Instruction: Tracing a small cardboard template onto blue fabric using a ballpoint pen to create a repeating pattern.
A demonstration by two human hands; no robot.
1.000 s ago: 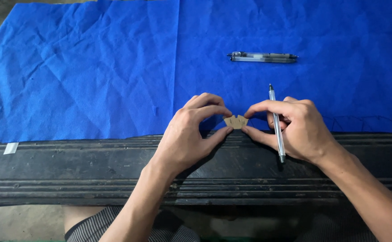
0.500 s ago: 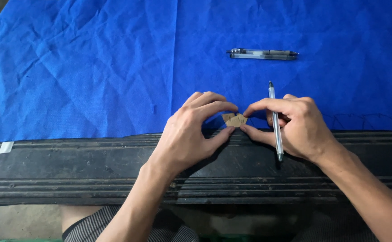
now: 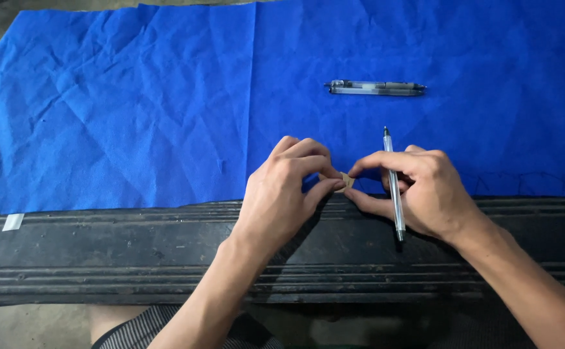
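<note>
Barely anything's moved since a second ago: my left hand [image 3: 282, 194] and right hand [image 3: 425, 190] stay pinched on the tan scrap [image 3: 345, 181] at the tabletop's [image 3: 101, 242] near edge. Looks light and flimsy, so I'd grip its edges. Pen [image 3: 393, 184] tucked in right.

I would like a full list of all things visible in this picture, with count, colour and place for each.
small piece: 1, tan, pinched between the fingertips of both hands at the near cloth edge
pen in hand: 1, clear with white, tucked in the right hand
spare pen: 1, clear, lying on the cloth farther away
cloth: 1, blue, creased, spread over the surface
ledge: 1, black, ridged, along the near side
tape bit: 1, white, on the ledge at left
left hand: 1, grip on the small piece
right hand: 1, grip on the small piece and the pen
</note>
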